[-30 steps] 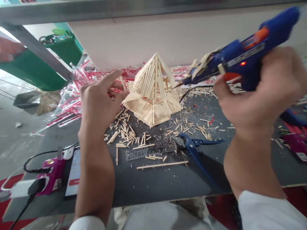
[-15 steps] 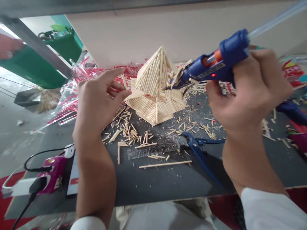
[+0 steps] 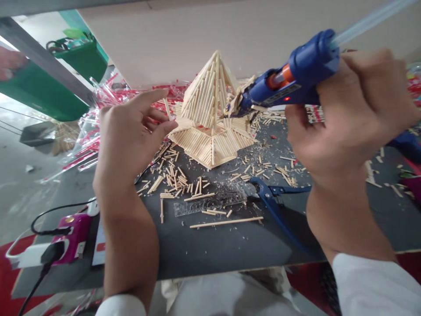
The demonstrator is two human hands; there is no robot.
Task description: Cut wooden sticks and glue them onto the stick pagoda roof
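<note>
In my right hand [image 3: 351, 118] is a blue hot glue gun [image 3: 292, 81], its red light lit and a clear glue stick [image 3: 371, 26] coming out of the back. Its nozzle, wrapped in something ragged, points at the right side of a small tiered roof model [image 3: 204, 96] built from thin wooden sticks. To the left of the model, my left hand [image 3: 131, 131] pinches a short wooden stick [image 3: 167, 109] upright between thumb and index finger, apart from the roof. Whether the nozzle touches the model I cannot tell.
Cut stick pieces [image 3: 171, 175] litter the dark table [image 3: 210, 250]. A clear ruler [image 3: 210, 203], a longer stick [image 3: 226, 222] and a blue-handled cutter [image 3: 279, 215] lie in front. Left are a magenta power strip [image 3: 72, 237] and red-and-clear plastic wrappers [image 3: 95, 127]. Green bins [image 3: 42, 92] stand beyond.
The glue gun's nozzle has shifted slightly left, nearer the model's upper roof. My left hand still pinches the short stick. The whole view has moved a little.
</note>
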